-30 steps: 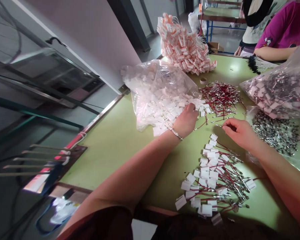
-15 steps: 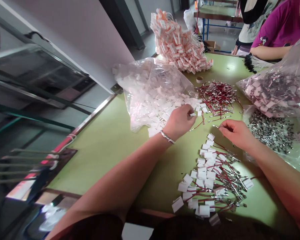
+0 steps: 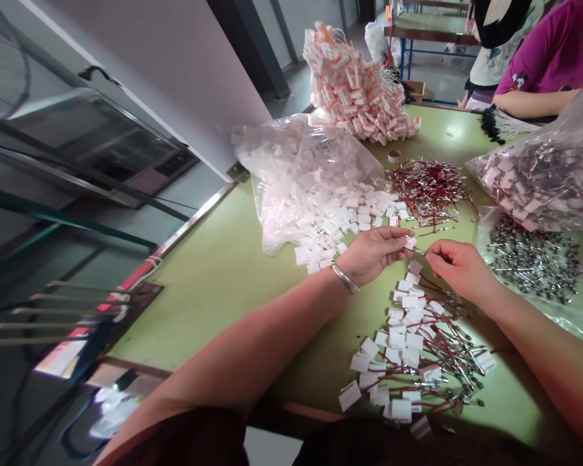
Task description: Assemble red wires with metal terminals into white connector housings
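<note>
Between the fingertips of my left hand [image 3: 376,254] is a small white connector housing [image 3: 410,243]. My right hand [image 3: 454,265] pinches a short wire with a metal terminal [image 3: 420,252], its tip at or very near the housing; whether it is inside I cannot tell. Most of that wire is hidden by my fingers. Just below both hands lies a pile of white housings with red wires [image 3: 411,340], their metal ends pointing right. Beyond the hands is a heap of loose red wires with metal terminals [image 3: 430,188].
A clear bag [image 3: 315,155] spills white housings onto the green table [image 3: 214,285]. Behind it stands a bundle of orange-white connectors [image 3: 354,84]. To the right are a bag of metal terminals [image 3: 534,259] and another filled bag [image 3: 539,181]. A person in a purple sleeve [image 3: 539,55] sits opposite.
My left hand has moved right from the edge of the housing pile, carrying a white housing to the terminal in my right hand. The right hand has hardly moved. The view has shifted slightly.
</note>
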{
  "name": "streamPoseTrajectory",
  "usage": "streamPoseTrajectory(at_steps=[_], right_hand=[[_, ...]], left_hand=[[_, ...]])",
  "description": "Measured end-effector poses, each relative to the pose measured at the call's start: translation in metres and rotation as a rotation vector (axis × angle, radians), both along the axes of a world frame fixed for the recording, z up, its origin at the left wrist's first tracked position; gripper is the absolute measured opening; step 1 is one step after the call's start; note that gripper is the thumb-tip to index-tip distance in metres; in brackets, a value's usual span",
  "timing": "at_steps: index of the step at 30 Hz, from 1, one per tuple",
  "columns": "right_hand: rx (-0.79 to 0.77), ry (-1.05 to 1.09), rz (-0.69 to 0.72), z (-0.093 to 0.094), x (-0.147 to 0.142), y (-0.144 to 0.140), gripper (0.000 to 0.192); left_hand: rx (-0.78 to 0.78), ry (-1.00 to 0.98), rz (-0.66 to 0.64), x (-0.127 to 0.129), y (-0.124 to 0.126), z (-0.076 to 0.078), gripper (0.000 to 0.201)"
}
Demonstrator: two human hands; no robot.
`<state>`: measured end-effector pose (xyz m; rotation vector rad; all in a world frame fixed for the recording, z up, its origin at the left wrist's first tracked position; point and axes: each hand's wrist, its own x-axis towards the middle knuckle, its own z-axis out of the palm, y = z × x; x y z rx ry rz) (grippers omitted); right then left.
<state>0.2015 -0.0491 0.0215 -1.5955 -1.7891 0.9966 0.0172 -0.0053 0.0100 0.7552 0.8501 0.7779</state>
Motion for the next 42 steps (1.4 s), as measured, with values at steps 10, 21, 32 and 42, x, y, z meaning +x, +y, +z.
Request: streamPoseTrajectory(at_steps=[10, 21, 32, 42], right_hand=[[0.039, -0.126, -0.028, 0.005, -0.001, -0.001, 0.015], [-0.047, 0.025, 0.040, -0.003, -0.007, -0.005, 0.020], [-0.129, -0.122, 0.452, 0.019, 0.004, -0.004, 0.017], [0.391, -0.916, 0.199, -0.023, 0.007, 0.042, 0.024]], left_hand=[[0.303, 0.313, -0.090, 0.002, -0.005, 0.003, 0.014], [0.297, 0.290, -0.182, 0.007, -0.015, -0.006, 0.006], [0.828, 0.969, 0.086, -0.025, 0.030, -0.003, 0.028], [1.094, 1.309, 0.026, -0.027, 0.051, -0.011, 0.029]])
